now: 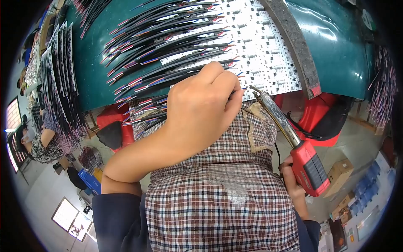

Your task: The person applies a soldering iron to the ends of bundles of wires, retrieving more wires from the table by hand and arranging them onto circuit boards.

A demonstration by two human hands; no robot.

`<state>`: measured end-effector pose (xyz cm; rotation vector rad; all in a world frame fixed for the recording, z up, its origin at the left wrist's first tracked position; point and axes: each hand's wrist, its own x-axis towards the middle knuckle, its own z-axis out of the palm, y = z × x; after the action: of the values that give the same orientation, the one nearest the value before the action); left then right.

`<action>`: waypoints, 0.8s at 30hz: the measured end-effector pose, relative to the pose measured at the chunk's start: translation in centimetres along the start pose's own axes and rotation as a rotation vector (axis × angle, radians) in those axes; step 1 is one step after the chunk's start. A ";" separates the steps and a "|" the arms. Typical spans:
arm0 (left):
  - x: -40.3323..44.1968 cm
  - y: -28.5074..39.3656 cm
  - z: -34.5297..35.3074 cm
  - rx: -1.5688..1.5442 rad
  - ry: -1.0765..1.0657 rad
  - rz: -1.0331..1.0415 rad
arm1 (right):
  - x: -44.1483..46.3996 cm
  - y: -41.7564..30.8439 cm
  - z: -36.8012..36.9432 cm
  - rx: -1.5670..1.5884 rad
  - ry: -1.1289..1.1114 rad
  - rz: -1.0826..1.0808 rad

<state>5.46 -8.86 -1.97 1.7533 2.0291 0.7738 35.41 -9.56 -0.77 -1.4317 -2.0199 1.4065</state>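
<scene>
Closest in, against the checked apron (222, 176), the right hand (293, 181) grips a soldering iron (310, 167) by its red handle; its fingers look closed there, though the handle hides most of them. The iron slants away up and leftward, its tip just to the right of the left hand (203, 101), which is far nearer that tip than the right. The left fingers are pinched tight on a cable whose blue wire end pokes out toward the tip, apparently a sliver apart, over the near edge of the white circuit boards (268, 63). The cable's body is hidden by the hand, so I can't make out its line; the other black cables (168, 52) lie crosswise beyond on the green counter (321, 31).
</scene>
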 end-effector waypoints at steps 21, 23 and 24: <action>0.0 0.2 0.6 0.070 0.040 0.029 | -0.6 0.2 0.0 0.045 0.011 0.025; 0.2 -0.1 0.7 0.063 0.057 0.045 | -0.8 0.5 0.0 0.026 0.015 0.022; 0.2 -0.2 0.5 0.028 0.047 0.052 | -1.0 0.6 -0.1 0.007 0.018 0.019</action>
<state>5.53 -8.55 -2.51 1.8269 2.0411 0.8126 36.27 -10.30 -1.00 -1.4589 -1.9940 1.4012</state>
